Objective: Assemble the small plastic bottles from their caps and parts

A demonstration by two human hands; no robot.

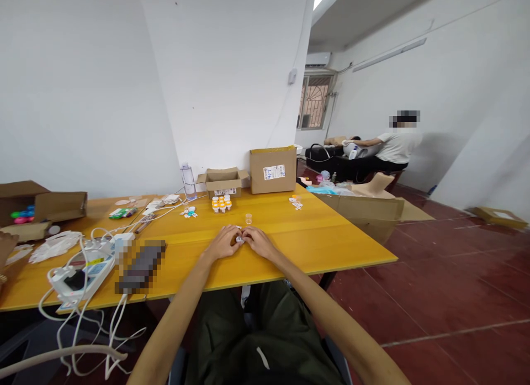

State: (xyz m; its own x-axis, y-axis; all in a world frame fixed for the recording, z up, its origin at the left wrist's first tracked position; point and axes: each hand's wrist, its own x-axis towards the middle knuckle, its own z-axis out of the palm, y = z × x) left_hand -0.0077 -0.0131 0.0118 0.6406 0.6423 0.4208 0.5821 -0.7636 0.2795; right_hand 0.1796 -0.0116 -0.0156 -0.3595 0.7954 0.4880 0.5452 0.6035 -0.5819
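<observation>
My left hand (224,243) and my right hand (257,242) meet low over the table, fingers closed around a small whitish piece (239,239). The fingers cover most of it, so its exact kind does not show. Just beyond my fingertips stands a small clear cup (248,218). Farther back is a cluster of several small white bottles with orange tops (221,203). To their left lie small white and teal pieces (189,212), and a little pile of white pieces (295,203) sits to the right.
An open carton (223,180) and a closed cardboard box (273,170) stand along the wall beside a water bottle (187,182). At left are a power strip (89,274) with tangled cables and a dark phone-like device (141,266). A person (397,147) sits at far right.
</observation>
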